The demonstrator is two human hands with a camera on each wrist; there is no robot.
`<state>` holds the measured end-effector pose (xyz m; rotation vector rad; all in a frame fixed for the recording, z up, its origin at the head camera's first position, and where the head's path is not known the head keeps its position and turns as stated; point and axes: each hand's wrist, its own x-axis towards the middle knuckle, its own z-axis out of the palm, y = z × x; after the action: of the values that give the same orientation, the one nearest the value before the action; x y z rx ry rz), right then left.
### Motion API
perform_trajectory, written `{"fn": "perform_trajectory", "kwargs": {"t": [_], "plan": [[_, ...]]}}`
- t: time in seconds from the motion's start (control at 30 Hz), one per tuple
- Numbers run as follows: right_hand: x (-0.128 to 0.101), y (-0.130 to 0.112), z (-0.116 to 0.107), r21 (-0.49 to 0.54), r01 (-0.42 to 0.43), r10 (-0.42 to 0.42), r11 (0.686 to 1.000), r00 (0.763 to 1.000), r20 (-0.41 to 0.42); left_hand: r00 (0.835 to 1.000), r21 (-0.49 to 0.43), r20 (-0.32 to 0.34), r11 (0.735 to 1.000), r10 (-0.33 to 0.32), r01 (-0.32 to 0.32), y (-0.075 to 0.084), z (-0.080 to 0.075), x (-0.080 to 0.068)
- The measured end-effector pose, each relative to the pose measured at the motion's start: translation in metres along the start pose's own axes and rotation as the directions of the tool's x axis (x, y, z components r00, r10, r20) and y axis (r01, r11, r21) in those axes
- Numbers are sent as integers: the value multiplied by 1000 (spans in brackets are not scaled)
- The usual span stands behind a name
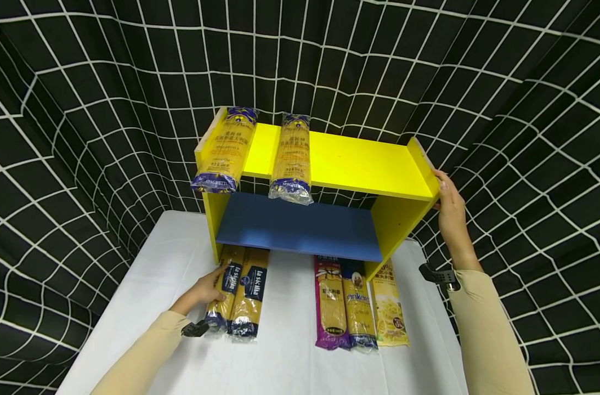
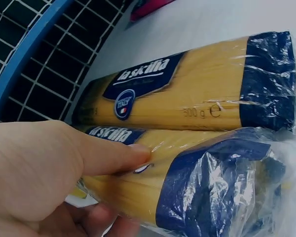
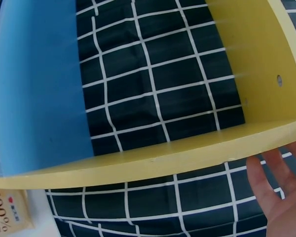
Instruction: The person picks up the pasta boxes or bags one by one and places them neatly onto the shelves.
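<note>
The left hand (image 1: 207,289) grips the leftmost La Sicilia spaghetti pack (image 1: 225,287), thumb on top, at the near-left of the white table (image 1: 280,356); its twin pack (image 1: 248,299) lies touching on the right. The right hand (image 1: 450,211) rests open-fingered against the yellow shelf (image 1: 359,164) at its right edge. Bare tabletop separates these from three packs (image 1: 359,310) to the right.

White cloth-covered table (image 1: 290,351), bearing a yellow wooden shelf unit (image 1: 329,164) with blue middle board, plus five plastic-wrapped spaghetti packs (image 1: 332,307) lying flat beneath.
</note>
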<state>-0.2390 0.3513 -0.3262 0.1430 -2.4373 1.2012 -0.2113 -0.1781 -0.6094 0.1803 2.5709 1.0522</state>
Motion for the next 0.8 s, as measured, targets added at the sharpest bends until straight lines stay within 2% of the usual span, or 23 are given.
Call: {"fn": "perform_trajectory", "kwargs": {"t": [0.27, 0.53, 0.8], "plan": [[0, 2, -1, 0, 9, -9, 1000, 1000, 4, 1000, -24, -23, 1000, -5, 4, -6, -3, -1], [1, 3, -1, -5, 5, -5, 1000, 1000, 2, 994, -71, -95, 995, 61, -67, -19, -4, -4], [0, 2, -2, -16, 0, 0, 1000, 1000, -1, 988, -157, -114, 981, 100, -117, -21, -1, -8]]}}
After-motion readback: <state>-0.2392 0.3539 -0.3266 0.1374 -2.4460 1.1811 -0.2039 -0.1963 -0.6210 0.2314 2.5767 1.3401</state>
